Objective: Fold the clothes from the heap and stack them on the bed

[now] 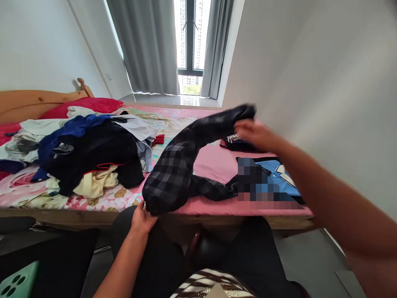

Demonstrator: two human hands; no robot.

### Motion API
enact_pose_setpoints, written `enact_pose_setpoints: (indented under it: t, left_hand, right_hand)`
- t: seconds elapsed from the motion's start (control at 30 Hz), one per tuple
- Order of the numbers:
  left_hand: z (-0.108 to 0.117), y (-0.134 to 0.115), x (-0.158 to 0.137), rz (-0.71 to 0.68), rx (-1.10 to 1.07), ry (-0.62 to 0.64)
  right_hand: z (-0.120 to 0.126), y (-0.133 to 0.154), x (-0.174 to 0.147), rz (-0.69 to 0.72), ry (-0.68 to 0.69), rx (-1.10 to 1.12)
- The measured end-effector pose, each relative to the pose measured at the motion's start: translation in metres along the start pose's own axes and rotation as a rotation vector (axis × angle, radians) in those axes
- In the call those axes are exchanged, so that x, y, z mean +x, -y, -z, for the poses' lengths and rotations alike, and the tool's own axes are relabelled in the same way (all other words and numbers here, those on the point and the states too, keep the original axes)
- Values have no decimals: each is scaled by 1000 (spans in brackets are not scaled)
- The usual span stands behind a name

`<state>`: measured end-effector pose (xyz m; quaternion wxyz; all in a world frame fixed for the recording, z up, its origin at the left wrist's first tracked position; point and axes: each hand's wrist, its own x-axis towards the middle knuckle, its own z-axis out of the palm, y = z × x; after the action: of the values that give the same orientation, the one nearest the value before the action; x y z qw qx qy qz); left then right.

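A black and grey checked long-sleeved shirt (173, 169) lies across the front of the bed, partly lifted. My left hand (143, 218) grips its lower left edge at the bed's front, the fingertips hidden under the cloth. Farther right, my right hand (252, 133) is closed on one raised sleeve, slightly blurred by motion. The other sleeve stretches along the bed toward a light blue garment (283, 178) with white trim. Part of that area is pixelated and cannot be made out.
A large heap of clothes (93, 145) covers the left of the bed. Behind my right hand lies a dark folded garment (240, 145). A red pillow (83, 105) rests by the wooden headboard (37, 99). A green phone (20, 281) is at the lower left; a wall rises at right.
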<state>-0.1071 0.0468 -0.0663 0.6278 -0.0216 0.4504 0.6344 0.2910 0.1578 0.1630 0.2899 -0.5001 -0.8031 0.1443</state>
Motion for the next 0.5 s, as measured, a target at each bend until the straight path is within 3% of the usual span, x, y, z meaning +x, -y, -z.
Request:
enact_pose_setpoints:
  t: [0.03, 0.1, 0.17, 0.23, 0.3, 0.37, 0.43, 0.5]
  left_hand:
    - [7, 4, -7, 10, 18, 0]
    - [20, 9, -20, 31, 119, 17]
    - [30, 11, -29, -34, 322, 5]
    - [37, 8, -31, -244, 602, -68]
    - [36, -1, -27, -557, 850, -159]
    - [26, -14, -19, -812, 999, -176]
    - [7, -25, -9, -939, 1059, -115]
    - [-12, -34, 2, -941, 1103, -57]
  right_hand:
    - [-38, 1, -18, 47, 189, -56]
    - [-107, -11, -60, 36, 429, -184]
    - [-160, -35, -98, -52, 443, -290]
    - [-193, -63, -122, -209, 379, -333]
    - [-206, -82, -132, -314, 300, -319]
    - [-205, -87, -132, -316, 239, -254]
    - [-194, -78, -128, -236, 209, -154]
    - [-178, -64, -126, -142, 215, -83]
